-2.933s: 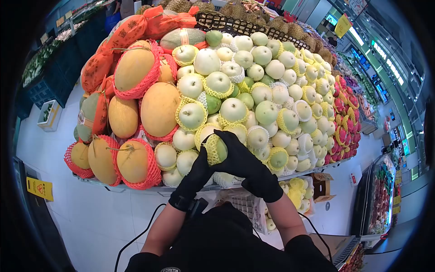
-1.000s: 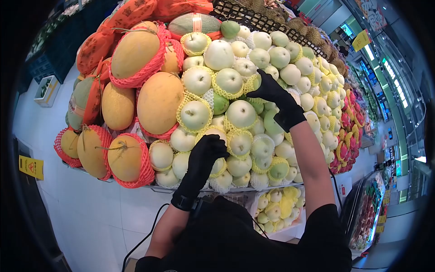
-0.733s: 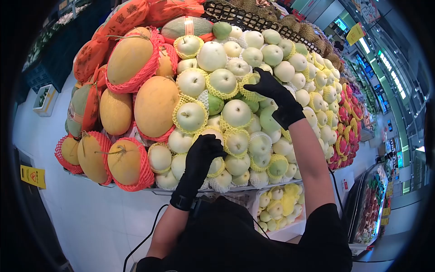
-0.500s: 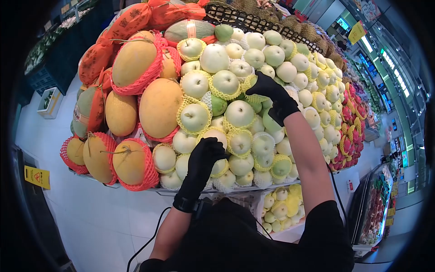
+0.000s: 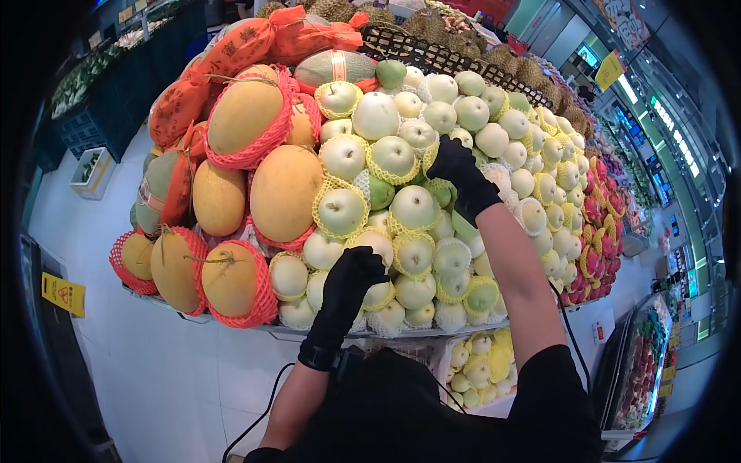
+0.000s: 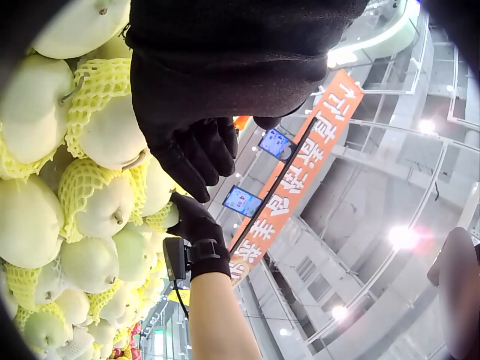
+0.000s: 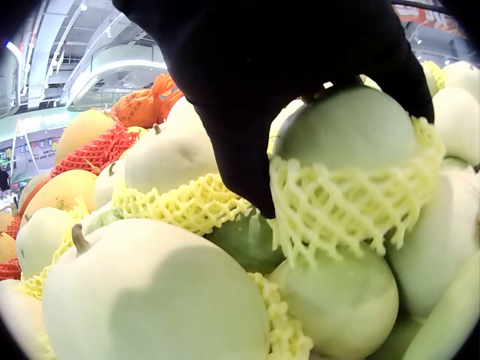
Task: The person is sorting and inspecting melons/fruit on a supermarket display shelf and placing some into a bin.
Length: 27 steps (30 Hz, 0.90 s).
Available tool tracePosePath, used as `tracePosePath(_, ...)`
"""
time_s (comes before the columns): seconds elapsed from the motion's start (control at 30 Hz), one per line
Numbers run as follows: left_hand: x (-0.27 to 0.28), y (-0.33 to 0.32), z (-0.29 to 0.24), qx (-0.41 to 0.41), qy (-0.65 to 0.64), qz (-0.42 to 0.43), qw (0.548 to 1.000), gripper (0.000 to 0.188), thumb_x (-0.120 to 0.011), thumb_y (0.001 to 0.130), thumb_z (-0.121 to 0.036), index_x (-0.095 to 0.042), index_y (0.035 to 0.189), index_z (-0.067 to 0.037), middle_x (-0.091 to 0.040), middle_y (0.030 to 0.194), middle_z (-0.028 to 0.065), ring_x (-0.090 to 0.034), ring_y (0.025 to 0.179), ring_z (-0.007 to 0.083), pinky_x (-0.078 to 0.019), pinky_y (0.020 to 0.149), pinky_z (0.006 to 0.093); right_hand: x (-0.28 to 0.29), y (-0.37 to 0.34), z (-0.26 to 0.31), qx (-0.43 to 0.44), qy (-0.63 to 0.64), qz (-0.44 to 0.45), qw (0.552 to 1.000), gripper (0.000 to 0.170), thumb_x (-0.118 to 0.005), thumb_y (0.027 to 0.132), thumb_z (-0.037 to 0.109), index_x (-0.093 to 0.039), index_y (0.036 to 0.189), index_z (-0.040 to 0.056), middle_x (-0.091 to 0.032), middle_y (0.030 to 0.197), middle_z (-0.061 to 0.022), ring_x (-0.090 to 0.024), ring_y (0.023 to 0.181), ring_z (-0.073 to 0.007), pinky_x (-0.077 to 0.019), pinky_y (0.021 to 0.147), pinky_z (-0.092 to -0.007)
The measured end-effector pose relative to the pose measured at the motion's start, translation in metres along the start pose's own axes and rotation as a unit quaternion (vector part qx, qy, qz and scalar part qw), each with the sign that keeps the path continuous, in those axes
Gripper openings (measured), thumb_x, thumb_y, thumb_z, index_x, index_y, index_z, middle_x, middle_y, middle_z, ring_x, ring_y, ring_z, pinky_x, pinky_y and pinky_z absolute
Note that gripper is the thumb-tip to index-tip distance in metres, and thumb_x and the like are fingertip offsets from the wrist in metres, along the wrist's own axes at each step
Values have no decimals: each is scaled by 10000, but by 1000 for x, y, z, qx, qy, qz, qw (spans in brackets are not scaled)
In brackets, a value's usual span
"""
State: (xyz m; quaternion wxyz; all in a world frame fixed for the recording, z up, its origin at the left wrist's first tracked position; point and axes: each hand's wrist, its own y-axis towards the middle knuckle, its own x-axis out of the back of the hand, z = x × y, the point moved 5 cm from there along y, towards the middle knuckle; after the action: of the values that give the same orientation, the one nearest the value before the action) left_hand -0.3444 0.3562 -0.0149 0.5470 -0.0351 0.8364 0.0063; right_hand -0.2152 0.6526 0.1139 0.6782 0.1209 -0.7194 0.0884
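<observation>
My right hand (image 5: 461, 174), in a black glove, grips a pale green melon (image 7: 345, 135) in a yellow foam net (image 7: 337, 199). Thumb and fingers reach down its sides from above in the right wrist view, and the melon sits on a green one (image 7: 337, 296). The left hand (image 5: 351, 285), also gloved, hovers by the front rows of pale melons, its fingers loosely curled with nothing visible in them. Those fingers (image 6: 202, 154) hang beside the pile in the left wrist view, where the right hand (image 6: 196, 225) shows farther off.
Large yellow melons (image 5: 287, 193) in red nets lie left of the pale ones, with orange-bagged melons (image 5: 239, 46) behind. A black crate edge (image 5: 432, 58) runs along the back. Dragon fruit (image 5: 598, 208) lies right; a box of pale fruit (image 5: 478, 370) stands below the display's front edge.
Both hands were together around a netted melon at the front; they have since parted. The right hand went back and right and closed on a netted melon. Lately the left has barely moved.
</observation>
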Motion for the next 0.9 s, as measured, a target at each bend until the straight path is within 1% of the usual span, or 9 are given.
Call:
tracePosePath(0.17, 0, -1, 1, 1, 6, 7, 1000, 407, -356, 1028, -368, -525, 1169, -26, -609, 1065, 159, -602, 974, 289, -493, 885, 459, -20, 16, -20, 87, 85, -11, 992, 1052, -880, 525, 383, -355, 1356, 7, -538, 1232, -229, -540, 1144, -369, -466, 957, -424)
tracePosePath(0.27, -4, 0, 4, 3, 17, 13, 1000, 399, -357, 1028, -364, -525, 1172, -32, -608, 1066, 152, -599, 975, 284, -488, 884, 457, -32, 27, -37, 172, 262, -12, 950, 1124, -885, 552, 394, -291, 1418, -7, -472, 1337, -224, -449, 1260, -332, -392, 1044, -398)
tracePosePath(0.5, -13, 4, 6, 11, 63, 6, 998, 382, -368, 1026, -360, -521, 1175, -44, -604, 1051, 136, -595, 969, 275, -483, 886, 450, 12, -20, -56, 96, 213, 44, 971, 1023, -840, 647, 359, -299, 1432, -13, -400, 1423, -223, -390, 1323, -311, -337, 1095, -385)
tracePosePath(0.53, -11, 6, 7, 14, 58, 4, 998, 379, -369, 1026, -360, -519, 1174, -45, -602, 1046, 133, -594, 970, 274, -483, 887, 448, 15, -28, -60, 131, 190, -33, 973, 893, -806, 653, 409, -431, 1352, -3, -525, 1291, -235, -517, 1193, -330, -437, 992, -395)
tracePosePath(0.63, -2, 14, 8, 24, 52, 17, 998, 374, -372, 1025, -360, -516, 1164, -44, -596, 1033, 126, -592, 968, 270, -483, 885, 444, 32, -67, -64, 110, 269, 1, 957, 755, -769, 715, 393, -498, 1303, 4, -569, 1259, -189, -555, 1157, -298, -456, 973, -378)
tracePosePath(0.67, -1, 16, 7, 18, 58, 18, 998, 368, -373, 1027, -357, -516, 1150, -41, -590, 1022, 123, -587, 958, 261, -485, 879, 431, 34, -79, -66, 97, 279, -37, 955, 504, -711, 795, 349, -624, 1155, 9, -664, 1090, -134, -637, 989, -241, -505, 866, -344)
tracePosePath(0.77, -2, 19, -1, -11, 98, 8, 995, 357, -373, 1029, -348, -520, 1145, -44, -592, 1021, 118, -583, 950, 253, -486, 874, 418, 44, -128, -67, 36, 388, 17, 921, 342, -669, 841, 315, -686, 974, 1, -694, 859, -92, -650, 770, -185, -517, 722, -318)
tracePosePath(0.8, 2, 21, -2, -10, 61, 26, 998, 342, -375, 1030, -340, -534, 1113, -49, -591, 1010, 108, -581, 945, 250, -484, 869, 409, 31, -139, -77, 52, 413, -18, 909, 277, -637, 870, 278, -688, 846, 7, -661, 708, -63, -604, 643, -145, -489, 632, -305)
tracePosePath(0.9, 1, 25, -9, 23, -21, 56, 998, 263, -402, 1017, -289, -545, 966, -76, -562, 931, 84, -560, 896, 230, -455, 850, 380, 11, -193, -89, -48, 420, -5, 906, 294, -639, 867, 300, -670, 811, 13, -639, 681, -78, -578, 618, -148, -471, 612, -322)
